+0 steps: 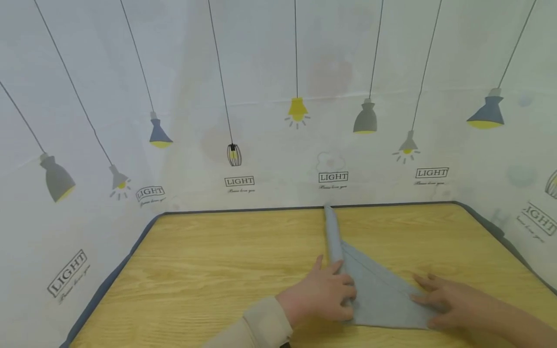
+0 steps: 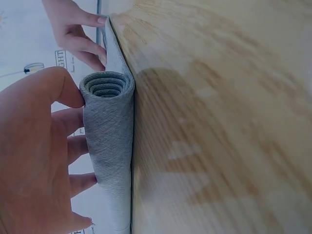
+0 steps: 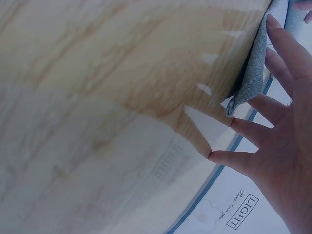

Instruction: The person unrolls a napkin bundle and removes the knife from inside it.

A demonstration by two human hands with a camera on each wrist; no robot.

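Note:
A grey-blue cloth (image 1: 378,290) lies on the wooden table, its left side rolled into a tube and its right side a flat triangle. The roll (image 2: 109,131) shows spiral layers at its near end in the left wrist view. My left hand (image 1: 324,292) lies over the roll, thumb near that end and fingertips spread along it, touching without wrapping round. My right hand (image 1: 457,302) rests fingers spread at the flat part's right corner. In the right wrist view, some fingertips touch the cloth edge (image 3: 253,73), which lifts slightly, and others touch the table.
The wooden table (image 1: 217,256) has a dark blue edge. A pale wall covering (image 1: 270,58) printed with hanging lamps and "LIGHT" labels surrounds its back and both sides. The roll's far end reaches the table's back edge.

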